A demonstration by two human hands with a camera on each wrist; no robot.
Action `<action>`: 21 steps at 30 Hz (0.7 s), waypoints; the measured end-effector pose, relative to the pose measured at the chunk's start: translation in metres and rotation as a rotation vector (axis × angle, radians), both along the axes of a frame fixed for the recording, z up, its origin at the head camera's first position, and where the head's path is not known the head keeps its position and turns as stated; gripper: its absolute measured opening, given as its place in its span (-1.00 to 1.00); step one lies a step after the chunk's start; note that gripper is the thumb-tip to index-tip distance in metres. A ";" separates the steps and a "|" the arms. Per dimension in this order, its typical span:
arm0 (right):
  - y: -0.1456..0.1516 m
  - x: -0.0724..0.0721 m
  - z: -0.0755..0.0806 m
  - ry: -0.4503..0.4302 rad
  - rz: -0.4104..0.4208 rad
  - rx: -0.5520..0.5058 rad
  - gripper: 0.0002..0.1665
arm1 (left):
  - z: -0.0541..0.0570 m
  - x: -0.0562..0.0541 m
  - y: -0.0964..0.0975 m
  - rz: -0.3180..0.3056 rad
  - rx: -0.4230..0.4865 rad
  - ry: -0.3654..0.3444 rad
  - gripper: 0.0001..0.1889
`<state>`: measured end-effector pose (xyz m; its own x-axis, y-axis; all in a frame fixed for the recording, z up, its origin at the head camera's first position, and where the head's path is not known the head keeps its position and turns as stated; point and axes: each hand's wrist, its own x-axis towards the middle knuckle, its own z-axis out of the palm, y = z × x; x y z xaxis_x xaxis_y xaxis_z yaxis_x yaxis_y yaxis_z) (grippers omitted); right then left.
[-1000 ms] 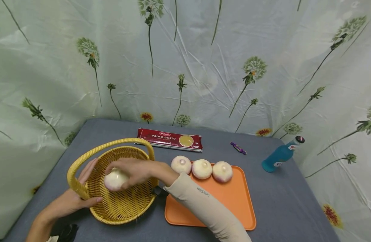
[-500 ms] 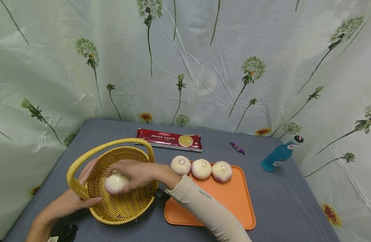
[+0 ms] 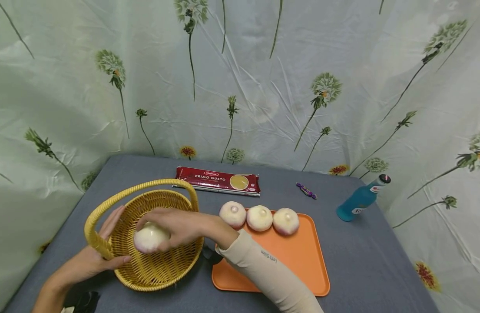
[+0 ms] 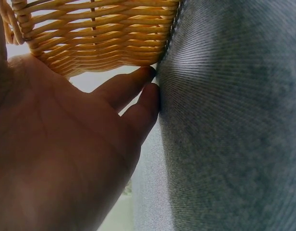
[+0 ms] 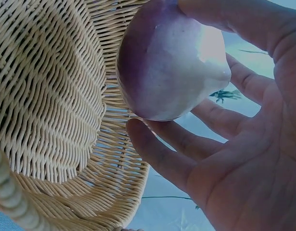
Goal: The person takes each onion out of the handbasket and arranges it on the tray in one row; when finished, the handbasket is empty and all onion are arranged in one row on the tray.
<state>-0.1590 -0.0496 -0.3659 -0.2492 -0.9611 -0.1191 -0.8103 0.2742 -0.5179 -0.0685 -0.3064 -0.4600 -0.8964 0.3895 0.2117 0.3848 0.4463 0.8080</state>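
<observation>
A yellow wicker basket (image 3: 153,278) with a tall hoop handle stands at the left of the table. Inside its opening, my right hand (image 3: 179,224) grips a white and purple turnip (image 3: 149,238). The right wrist view shows the fingers and thumb spread around that turnip (image 5: 169,67), which is over the woven bottom. My left hand (image 3: 93,256) steadies the basket from the left, its thumb by the rim. In the left wrist view its fingers (image 4: 138,106) lie fairly straight below the basket wall (image 4: 100,33), tips at the grey cloth.
Three similar turnips (image 3: 259,218) sit in a row along the back edge of an orange tray (image 3: 302,269). Behind are a red packet (image 3: 218,180) and a purple wrapped candy (image 3: 306,191). A blue bottle (image 3: 359,202) stands at the right.
The right hand and the turnip have sunk very slightly within the basket. The left hand stays at the basket's side, and the head view has shifted a little.
</observation>
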 end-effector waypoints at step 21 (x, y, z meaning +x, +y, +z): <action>0.017 0.011 0.009 -0.005 0.021 -0.063 -0.33 | 0.000 -0.001 0.002 0.009 -0.010 -0.014 0.30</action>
<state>-0.1484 -0.0323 -0.3566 -0.2284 -0.9717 -0.0597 -0.8129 0.2241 -0.5376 -0.0692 -0.3046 -0.4599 -0.9028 0.3833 0.1951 0.3691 0.4575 0.8090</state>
